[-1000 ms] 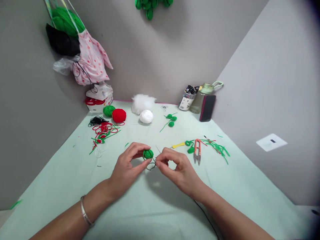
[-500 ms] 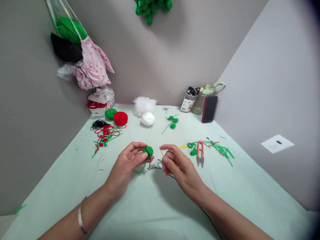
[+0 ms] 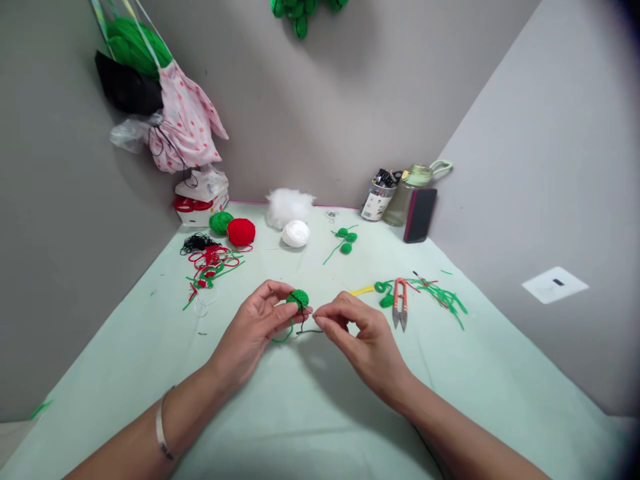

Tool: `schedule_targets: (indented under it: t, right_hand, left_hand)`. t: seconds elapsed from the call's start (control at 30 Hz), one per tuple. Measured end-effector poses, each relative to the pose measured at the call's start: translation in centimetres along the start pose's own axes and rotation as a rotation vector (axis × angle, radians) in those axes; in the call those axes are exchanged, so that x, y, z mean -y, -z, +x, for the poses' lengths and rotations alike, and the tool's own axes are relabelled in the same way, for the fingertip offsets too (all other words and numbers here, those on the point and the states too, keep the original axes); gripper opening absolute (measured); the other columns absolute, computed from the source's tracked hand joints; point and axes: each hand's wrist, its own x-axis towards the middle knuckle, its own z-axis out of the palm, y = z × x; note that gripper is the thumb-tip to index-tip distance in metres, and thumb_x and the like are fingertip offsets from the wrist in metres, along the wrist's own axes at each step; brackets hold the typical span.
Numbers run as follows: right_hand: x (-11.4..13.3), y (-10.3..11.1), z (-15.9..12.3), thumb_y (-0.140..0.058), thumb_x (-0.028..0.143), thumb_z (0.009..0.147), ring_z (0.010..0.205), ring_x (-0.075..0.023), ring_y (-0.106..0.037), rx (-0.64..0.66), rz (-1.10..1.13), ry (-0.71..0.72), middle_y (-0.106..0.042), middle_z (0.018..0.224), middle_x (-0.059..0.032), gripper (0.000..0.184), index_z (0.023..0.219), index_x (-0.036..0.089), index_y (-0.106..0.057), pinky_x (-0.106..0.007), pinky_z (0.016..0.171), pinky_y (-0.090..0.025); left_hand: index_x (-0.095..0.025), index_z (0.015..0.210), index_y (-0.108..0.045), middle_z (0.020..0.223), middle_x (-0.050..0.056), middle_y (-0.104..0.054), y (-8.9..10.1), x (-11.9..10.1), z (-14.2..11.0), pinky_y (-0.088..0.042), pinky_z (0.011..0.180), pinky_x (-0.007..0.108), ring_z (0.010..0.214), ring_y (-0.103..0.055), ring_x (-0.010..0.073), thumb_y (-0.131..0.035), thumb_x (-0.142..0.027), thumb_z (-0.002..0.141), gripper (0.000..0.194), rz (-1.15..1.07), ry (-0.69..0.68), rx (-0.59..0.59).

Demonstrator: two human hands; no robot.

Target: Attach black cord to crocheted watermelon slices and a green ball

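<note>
My left hand (image 3: 257, 323) pinches a small green crocheted ball (image 3: 299, 299) between thumb and fingers. Black yarn (image 3: 303, 319) crosses the ball and hangs from it. A green yarn tail (image 3: 285, 339) curls below the left fingertips. Just right of the ball, the thumb and forefinger of my right hand (image 3: 357, 330) are pinched on a thin needle, mostly hidden by the fingers, its end close to the ball. From the ball the black yarn runs under the right hand, and a dark strand reappears below the right forearm.
Orange thread snips (image 3: 400, 305), a yellow-handled tool (image 3: 362, 291) and green yarn scraps (image 3: 443, 297) lie to the right. Red (image 3: 241, 232), green (image 3: 220, 223) and white yarn balls (image 3: 295, 233) stand behind, near white stuffing (image 3: 289, 207). A phone (image 3: 420, 215) leans against a bottle (image 3: 400, 200).
The right hand first drew back from the ball, its forefinger lifting and showing the needle, then returned in a pinch beside it. The left hand turned the ball, and its green tail came into view.
</note>
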Motion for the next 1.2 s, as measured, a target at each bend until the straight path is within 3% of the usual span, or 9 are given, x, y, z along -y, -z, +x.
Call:
schedule_targets:
  t: [0.83,1.2]
  right_hand:
    - [0.5,0.0,-0.3,-0.058,0.017,0.089,0.063,-0.0119,-0.049,-0.002,-0.015,0.019,-0.053,0.068,-0.0001,0.014,0.081,0.017,-0.069,-0.025,0.06,-0.039]
    - [-0.6,-0.9,-0.4,-0.058,0.022,0.091,0.07,-0.0121,-0.052,-0.022,0.141,0.002,-0.058,0.077,-0.0007,0.011,0.085,0.018,-0.066,-0.025,0.067,-0.041]
  left_hand:
    - [-0.021,0.097,-0.061,0.093,0.0,-0.067,0.2,0.1,-0.1,-0.052,0.092,0.032,0.088,-0.068,0.0148,-0.071,-0.026,0.082,0.018,0.026,-0.012,0.021]
    - [-0.021,0.094,-0.064,0.092,0.0,-0.067,0.0,0.3,-0.2,-0.049,0.088,0.026,0.087,-0.063,0.0129,-0.07,-0.027,0.083,0.015,-0.064,0.06,0.052]
